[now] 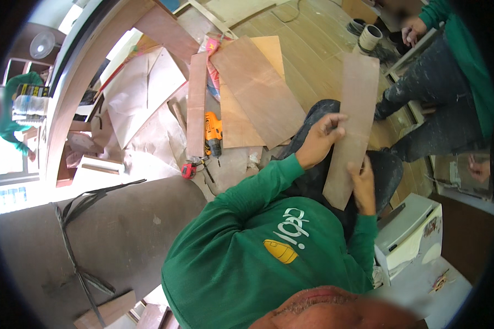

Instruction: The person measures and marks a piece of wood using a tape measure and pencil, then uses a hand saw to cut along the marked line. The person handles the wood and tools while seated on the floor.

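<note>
Wooden plank [352,118] held at a slant above the lap of the seated person. The plank is long, narrow and flat, pale brown with a faint pinkish tint and straight long edges; its far end is squarish, its near end cut slightly askew. The left hand [324,140] grips its left edge around the middle, and the right hand [363,185] its right edge toward the near end. Counted on the left, beyond the knees: one narrow board [197,104], one wide brown panel [258,90], one yellower panel [236,129] partly beneath it, one orange cordless drill [213,131] fitted with a bit, and one red tape measure [189,170]. At far right stands one co-worker in dark, spotted trousers [433,93].
</note>
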{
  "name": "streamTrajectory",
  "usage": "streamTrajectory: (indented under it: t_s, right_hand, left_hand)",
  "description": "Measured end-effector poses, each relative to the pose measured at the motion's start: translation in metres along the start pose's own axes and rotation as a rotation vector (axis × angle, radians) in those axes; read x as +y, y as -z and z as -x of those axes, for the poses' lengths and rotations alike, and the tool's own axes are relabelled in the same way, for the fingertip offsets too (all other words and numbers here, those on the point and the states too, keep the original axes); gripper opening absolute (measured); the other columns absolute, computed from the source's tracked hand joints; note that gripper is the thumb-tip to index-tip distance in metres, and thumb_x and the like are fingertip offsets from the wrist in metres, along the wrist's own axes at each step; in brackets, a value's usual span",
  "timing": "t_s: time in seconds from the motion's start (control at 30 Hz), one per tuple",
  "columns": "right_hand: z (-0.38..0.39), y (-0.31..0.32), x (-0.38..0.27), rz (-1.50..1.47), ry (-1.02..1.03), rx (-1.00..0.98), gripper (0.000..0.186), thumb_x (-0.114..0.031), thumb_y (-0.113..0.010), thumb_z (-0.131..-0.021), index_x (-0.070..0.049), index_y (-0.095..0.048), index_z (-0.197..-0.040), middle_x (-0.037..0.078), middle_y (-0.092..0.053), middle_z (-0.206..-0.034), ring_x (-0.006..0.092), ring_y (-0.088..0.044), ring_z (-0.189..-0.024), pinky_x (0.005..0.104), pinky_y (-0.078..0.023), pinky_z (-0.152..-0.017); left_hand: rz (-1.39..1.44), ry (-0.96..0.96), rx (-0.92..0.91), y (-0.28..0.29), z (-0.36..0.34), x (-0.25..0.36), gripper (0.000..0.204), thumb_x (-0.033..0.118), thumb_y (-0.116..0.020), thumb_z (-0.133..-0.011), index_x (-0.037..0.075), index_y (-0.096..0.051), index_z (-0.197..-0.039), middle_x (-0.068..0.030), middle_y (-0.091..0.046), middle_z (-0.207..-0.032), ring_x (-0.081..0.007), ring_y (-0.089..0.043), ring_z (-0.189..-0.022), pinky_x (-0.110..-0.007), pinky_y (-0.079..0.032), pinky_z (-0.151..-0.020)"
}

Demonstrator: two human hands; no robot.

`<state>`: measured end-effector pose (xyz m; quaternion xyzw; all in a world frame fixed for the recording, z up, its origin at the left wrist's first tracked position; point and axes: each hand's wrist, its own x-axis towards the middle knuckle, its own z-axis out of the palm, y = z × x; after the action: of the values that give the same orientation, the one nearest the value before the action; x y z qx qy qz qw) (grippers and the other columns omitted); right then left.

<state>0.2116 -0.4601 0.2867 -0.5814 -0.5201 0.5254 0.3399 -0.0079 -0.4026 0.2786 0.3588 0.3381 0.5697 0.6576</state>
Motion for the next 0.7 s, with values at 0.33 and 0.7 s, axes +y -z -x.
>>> streamTrajectory:
  t_s: [0.33, 0.7]
  right_hand:
    - [-0.031, -0.001, 0.064, -0.484, -0.177, -0.130, 0.069, -0.034, -0.081, -0.105, 0.006, -0.054, -0.155, 0.016, -0.069, -0.144, 0.0230, -0.066, -0.129, 0.0375, -0.050, -0.114]
    - [-0.029, -0.007, 0.052, -0.398, -0.165, -0.073, 0.067, -0.034, -0.079, -0.106, 0.006, -0.054, -0.155, 0.016, -0.069, -0.143, 0.0221, -0.066, -0.127, 0.0367, -0.050, -0.113]
  left_hand:
    - [-0.529, 0.099, 0.427, 0.164, 0.079, 0.003, 0.055, 0.014, -0.071, -0.108, 0.008, -0.052, -0.160, -0.0126, -0.065, -0.134, -0.0182, -0.069, -0.104, -0.032, -0.059, -0.086]
    - [-1.368, 0.002, 0.463, 0.170, 0.067, -0.011, 0.077, 0.019, -0.083, -0.092, 0.004, -0.048, -0.160, -0.0214, -0.061, -0.130, -0.0398, -0.066, -0.116, -0.048, -0.055, -0.100]
